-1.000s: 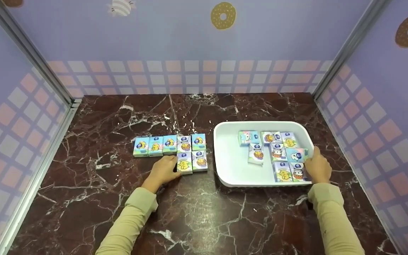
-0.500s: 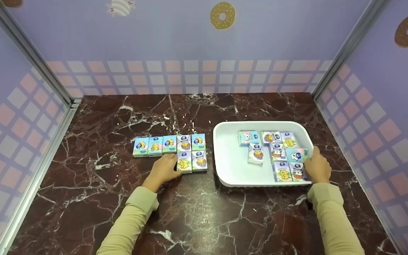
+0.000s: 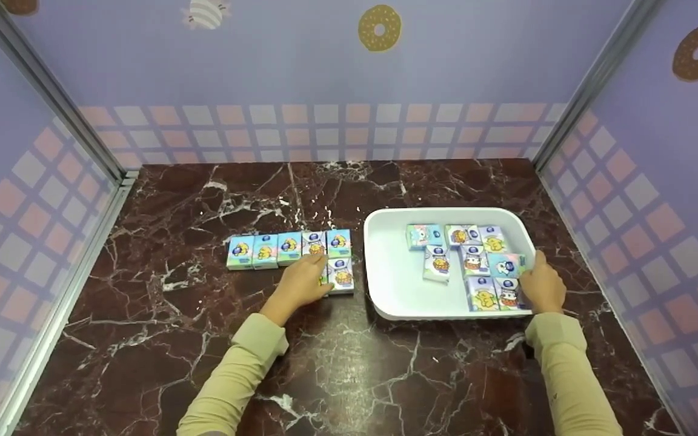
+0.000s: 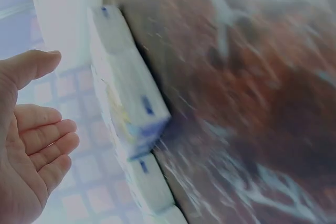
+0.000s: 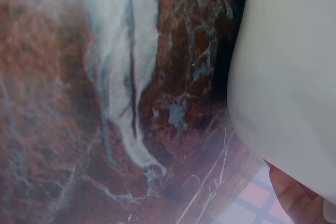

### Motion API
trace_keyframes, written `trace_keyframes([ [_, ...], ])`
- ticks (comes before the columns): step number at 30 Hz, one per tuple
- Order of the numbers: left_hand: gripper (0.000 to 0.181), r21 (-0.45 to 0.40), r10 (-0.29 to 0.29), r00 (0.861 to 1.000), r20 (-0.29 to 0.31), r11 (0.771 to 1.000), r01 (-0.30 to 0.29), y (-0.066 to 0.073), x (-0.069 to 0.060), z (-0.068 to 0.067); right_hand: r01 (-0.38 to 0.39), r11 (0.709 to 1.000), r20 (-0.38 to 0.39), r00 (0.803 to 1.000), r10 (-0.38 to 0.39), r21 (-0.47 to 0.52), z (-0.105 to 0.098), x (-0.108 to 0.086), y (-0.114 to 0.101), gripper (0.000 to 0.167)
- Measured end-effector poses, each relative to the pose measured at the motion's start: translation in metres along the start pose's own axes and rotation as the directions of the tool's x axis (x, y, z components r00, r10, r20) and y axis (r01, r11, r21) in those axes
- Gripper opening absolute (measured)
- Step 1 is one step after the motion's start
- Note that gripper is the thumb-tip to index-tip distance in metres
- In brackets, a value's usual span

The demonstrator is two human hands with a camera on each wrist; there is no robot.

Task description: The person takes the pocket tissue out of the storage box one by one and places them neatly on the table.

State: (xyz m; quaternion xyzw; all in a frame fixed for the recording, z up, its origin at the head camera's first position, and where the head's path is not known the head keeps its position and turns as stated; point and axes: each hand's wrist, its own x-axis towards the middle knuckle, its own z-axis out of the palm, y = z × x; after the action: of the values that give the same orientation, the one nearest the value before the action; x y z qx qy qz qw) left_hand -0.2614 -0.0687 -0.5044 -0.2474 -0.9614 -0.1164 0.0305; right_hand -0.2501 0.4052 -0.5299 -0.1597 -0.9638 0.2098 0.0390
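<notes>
My left hand (image 3: pixel 302 281) is reaching over the near pair of packets (image 3: pixel 342 277), and the back row (image 3: pixel 265 249) is blocking my fingers on the far side. The near pair is also standing between me and the white tub (image 3: pixel 446 211), with only a narrow strip of marble tabletop (image 3: pixel 143 339) running between them. To my left and toward my body, wide marble is leaving room to pass. My right hand (image 3: pixel 544 287) is gripping the tub's right rim; packets inside (image 3: pixel 475 260) are crowding that half, while its bare left floor is offering access from above.
</notes>
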Motion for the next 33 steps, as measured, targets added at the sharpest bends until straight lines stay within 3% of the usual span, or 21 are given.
trace_keyframes([
  [5, 0.056, -0.042, 0.056, 0.996, -0.069, 0.997, -0.059, 0.015, 0.012, 0.002, 0.028, 1.0, -0.024, 0.999, -0.028, -0.001, 0.0, -0.001, 0.0, 0.047],
  [11, 0.051, -0.059, 0.118, 0.983, -0.142, 0.99, -0.127, 0.033, 0.025, 0.003, 0.003, 1.0, -0.012, 1.0, -0.003, -0.017, -0.001, -0.001, -0.001, 0.05],
  [15, 0.053, -0.06, 0.149, 0.98, -0.129, 0.986, -0.158, 0.048, 0.036, 0.002, -0.003, 1.0, -0.011, 1.0, 0.003, -0.018, -0.001, 0.0, -0.001, 0.05],
  [23, 0.053, -0.042, 0.149, 0.988, -0.045, 0.988, -0.15, 0.071, 0.054, 0.003, -0.01, 1.0, -0.004, 1.0, 0.01, -0.011, 0.0, 0.001, -0.001, 0.049],
  [33, 0.054, -0.06, 0.162, 0.987, -0.02, 0.985, -0.163, 0.086, 0.073, 0.004, -0.011, 1.0, 0.002, 1.0, 0.011, -0.017, -0.001, -0.001, -0.002, 0.051],
])
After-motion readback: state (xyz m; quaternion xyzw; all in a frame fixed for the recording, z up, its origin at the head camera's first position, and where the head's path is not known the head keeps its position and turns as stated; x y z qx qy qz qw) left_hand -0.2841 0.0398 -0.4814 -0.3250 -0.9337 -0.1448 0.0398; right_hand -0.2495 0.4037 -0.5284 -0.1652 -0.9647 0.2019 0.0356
